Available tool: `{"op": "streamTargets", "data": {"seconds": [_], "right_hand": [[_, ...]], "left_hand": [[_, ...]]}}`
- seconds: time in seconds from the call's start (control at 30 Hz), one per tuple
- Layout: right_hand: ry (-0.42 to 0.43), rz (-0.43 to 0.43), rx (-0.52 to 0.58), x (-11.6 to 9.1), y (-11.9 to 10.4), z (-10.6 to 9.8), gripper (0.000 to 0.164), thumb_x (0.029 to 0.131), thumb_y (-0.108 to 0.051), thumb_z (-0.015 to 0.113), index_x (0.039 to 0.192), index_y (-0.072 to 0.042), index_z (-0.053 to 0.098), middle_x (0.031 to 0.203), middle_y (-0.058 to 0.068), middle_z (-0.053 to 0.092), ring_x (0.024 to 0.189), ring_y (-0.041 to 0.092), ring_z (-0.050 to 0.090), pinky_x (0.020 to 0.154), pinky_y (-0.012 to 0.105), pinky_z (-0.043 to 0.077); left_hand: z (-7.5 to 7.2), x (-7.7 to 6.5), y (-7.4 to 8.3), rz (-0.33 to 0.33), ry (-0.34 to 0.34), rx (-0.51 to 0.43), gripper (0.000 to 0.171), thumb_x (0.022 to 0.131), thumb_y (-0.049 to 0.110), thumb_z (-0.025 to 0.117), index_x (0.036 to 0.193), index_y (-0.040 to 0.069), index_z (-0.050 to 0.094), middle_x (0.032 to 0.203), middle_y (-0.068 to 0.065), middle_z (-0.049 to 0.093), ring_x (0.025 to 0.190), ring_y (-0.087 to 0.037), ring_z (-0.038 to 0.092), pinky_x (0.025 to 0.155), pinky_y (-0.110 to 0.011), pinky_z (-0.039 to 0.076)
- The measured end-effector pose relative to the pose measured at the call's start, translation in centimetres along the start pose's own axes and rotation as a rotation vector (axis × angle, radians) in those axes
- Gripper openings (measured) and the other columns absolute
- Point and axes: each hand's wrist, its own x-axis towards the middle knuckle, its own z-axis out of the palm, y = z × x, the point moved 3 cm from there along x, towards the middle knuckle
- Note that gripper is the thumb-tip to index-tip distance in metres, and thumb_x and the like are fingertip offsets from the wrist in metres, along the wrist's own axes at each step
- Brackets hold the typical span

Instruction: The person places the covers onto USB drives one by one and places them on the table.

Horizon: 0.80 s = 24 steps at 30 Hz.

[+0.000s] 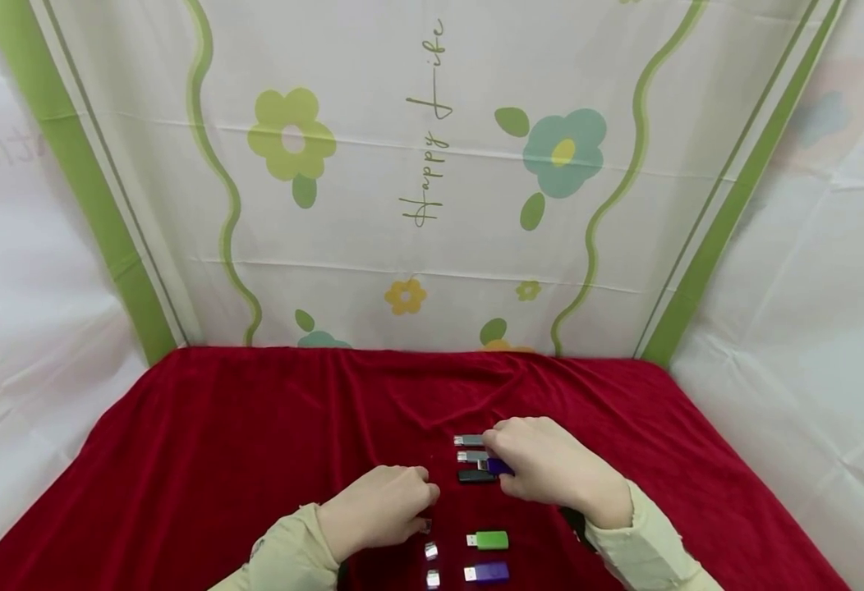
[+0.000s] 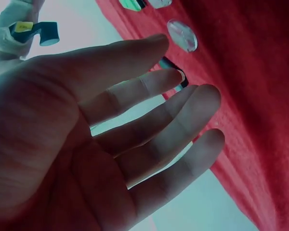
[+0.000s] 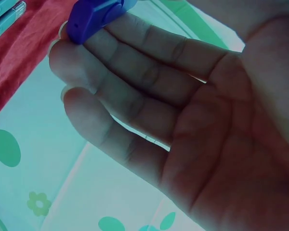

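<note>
My right hand (image 1: 546, 464) pinches a purple USB flash drive (image 1: 500, 466) at its fingertips, the metal plug pointing left. In the right wrist view, the drive's purple body (image 3: 98, 19) shows at the top between thumb and fingers. Beneath and beyond it lie a black USB stick (image 1: 475, 476) and two grey USB sticks, one farther (image 1: 467, 441) and one nearer (image 1: 471, 456). My left hand (image 1: 383, 509) has relaxed, slightly bent fingers and holds nothing. Close under it is a small clear piece (image 1: 426, 525), seen in the left wrist view as a clear oval (image 2: 182, 35) on the cloth.
Nearer to me lie a green USB stick (image 1: 492, 540) and another purple one (image 1: 487, 572), both with plugs to the left. Two more small clear pieces, one (image 1: 431, 551) above the other (image 1: 434, 579), sit left of them. Red cloth (image 1: 255, 427) covers the table; patterned curtains (image 1: 373, 230) enclose it.
</note>
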Motion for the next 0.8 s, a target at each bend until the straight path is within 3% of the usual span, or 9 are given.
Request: {"op": "streamTargets", "data": {"seconds": [0.3,0.8], "right_hand": [[0.003,0.000,0.005,0.04,0.05,0.40,0.029,0.066,-0.004,0.073,0.072,-0.019,0.049,0.065,-0.013,0.040,0.055,0.003,0.037,0.047,0.022,0.035],[0.006,-0.004,0.028,0.02,-0.22,0.18,0.028,0.066,-0.002,0.074,0.072,-0.018,0.052,0.066,-0.013,0.043,0.056,0.003,0.038,0.047,0.022,0.035]], "left_hand": [[0.11,0.02,0.37,0.042,0.008,-0.011,0.016,0.075,0.013,0.081,0.074,0.023,0.069,0.069,0.011,0.052,0.061,-0.003,0.051,0.051,-0.020,0.042],[0.64,0.09,0.98,0.071,0.047,0.103,0.023,0.068,0.015,0.086,0.070,0.022,0.064,0.067,0.009,0.051,0.058,-0.006,0.051,0.049,-0.021,0.042]]}}
